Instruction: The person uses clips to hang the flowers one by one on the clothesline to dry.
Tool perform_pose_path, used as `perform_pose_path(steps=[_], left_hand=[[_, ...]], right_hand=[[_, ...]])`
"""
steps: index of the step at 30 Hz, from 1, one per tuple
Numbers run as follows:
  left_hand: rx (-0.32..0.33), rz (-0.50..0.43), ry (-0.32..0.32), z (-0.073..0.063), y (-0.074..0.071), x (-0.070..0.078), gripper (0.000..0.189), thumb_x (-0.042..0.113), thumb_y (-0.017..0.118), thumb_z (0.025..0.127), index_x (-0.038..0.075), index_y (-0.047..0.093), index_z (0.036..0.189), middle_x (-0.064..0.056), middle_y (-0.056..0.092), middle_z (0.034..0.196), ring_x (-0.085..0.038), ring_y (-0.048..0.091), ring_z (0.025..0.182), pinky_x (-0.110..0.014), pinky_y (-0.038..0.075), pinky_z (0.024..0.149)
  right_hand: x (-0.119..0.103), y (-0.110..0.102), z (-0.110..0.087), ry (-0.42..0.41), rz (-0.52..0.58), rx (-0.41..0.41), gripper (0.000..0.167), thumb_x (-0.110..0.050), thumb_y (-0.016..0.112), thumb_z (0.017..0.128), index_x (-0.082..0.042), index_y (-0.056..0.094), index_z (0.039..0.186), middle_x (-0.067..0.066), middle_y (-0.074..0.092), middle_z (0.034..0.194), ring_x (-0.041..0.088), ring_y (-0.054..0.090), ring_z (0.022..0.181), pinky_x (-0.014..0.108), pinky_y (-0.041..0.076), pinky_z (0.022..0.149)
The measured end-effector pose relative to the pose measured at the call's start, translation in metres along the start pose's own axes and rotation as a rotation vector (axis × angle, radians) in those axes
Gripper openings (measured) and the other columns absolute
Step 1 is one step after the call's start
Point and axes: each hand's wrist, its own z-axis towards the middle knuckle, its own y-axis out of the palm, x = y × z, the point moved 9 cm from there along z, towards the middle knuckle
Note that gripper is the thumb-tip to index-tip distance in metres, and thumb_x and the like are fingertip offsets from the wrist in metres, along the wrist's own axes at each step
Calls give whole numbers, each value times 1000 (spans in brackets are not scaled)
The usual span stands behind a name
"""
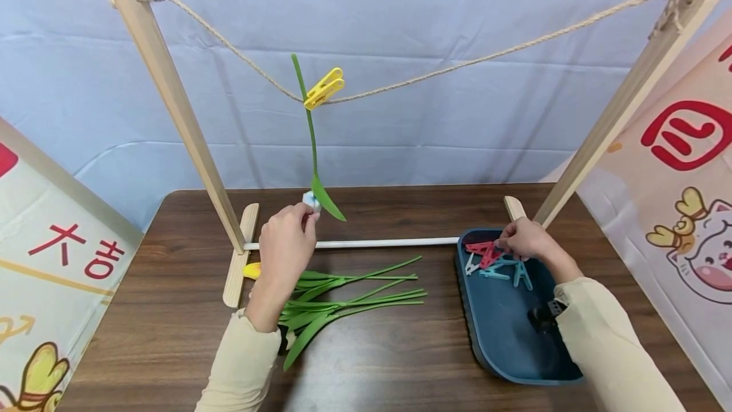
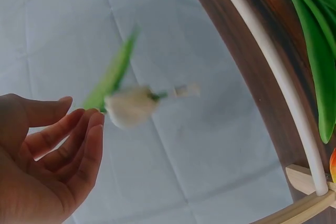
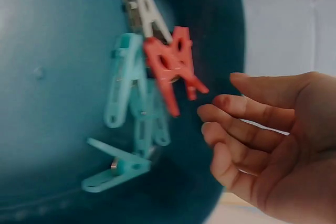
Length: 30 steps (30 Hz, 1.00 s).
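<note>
A tulip with a green stem (image 1: 312, 135) hangs head-down from a rope (image 1: 457, 68), held there by a yellow clothespin (image 1: 325, 89). My left hand (image 1: 288, 237) is beside its pale flower head (image 2: 131, 107), blurred in the left wrist view. There the fingertips lie at the petals, thumb apart from them; contact is unclear. My right hand (image 1: 528, 239) reaches into a dark blue basin (image 1: 492, 342), its fingers slightly bent and close to a red clothespin (image 3: 167, 66). Nothing shows between those fingers. Teal clothespins (image 3: 123, 80) and a white clothespin (image 3: 146, 11) lie around it.
Wooden posts (image 1: 177, 113) carry the rope, and a white bar (image 1: 389, 243) joins their feet. More tulips (image 1: 343, 310) lie on the brown table (image 1: 389, 367), partly behind my left arm. A small black object (image 1: 540, 318) is by the right wrist.
</note>
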Motion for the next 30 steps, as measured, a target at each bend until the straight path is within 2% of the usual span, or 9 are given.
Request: perform_pose_path(steps=[4,11,16,20,25,30], left_hand=[[-23,6,10,-4,5,3,11,13,67,83,1,68,82,-9,62,70,-26,59,58,-40,46,50],[-82,43,11,-10,18,5,12,14,67,83,2,68,81,-9,63,71,-28,60,60,-42,47,53],[-112,34,3,-14,25,4,12,14,68,82,3,67,80,-7,61,69,-24,58,56,-38,46,50],[-143,37,-4,-18,31,1,11,15,68,83,4,67,80,-6,60,67,-22,56,53,-36,44,47],[-177,49,-6,-22,37,1,11,16,68,83,5,67,81,-6,60,67,-22,56,54,-36,44,47],[-229,72,6,-26,46,4,12,16,67,84,5,67,83,-6,63,71,-22,58,58,-35,46,48]], right_hand=[[12,7,3,45,27,30,23,-8,55,89,7,63,74,5,56,55,12,52,43,30,45,44],[24,15,5,85,48,87,24,-11,54,90,5,64,76,8,57,53,19,54,46,31,42,44],[27,16,6,85,132,102,18,-6,54,89,7,61,79,10,60,61,19,55,49,31,43,45],[25,17,4,57,235,69,14,1,50,87,10,57,80,11,60,66,17,56,51,32,46,47],[19,15,1,49,362,-21,14,3,45,87,14,54,87,12,61,68,17,58,55,33,51,53],[-2,8,-3,1,469,-107,10,5,46,85,14,51,87,15,61,74,18,61,60,33,53,58]])
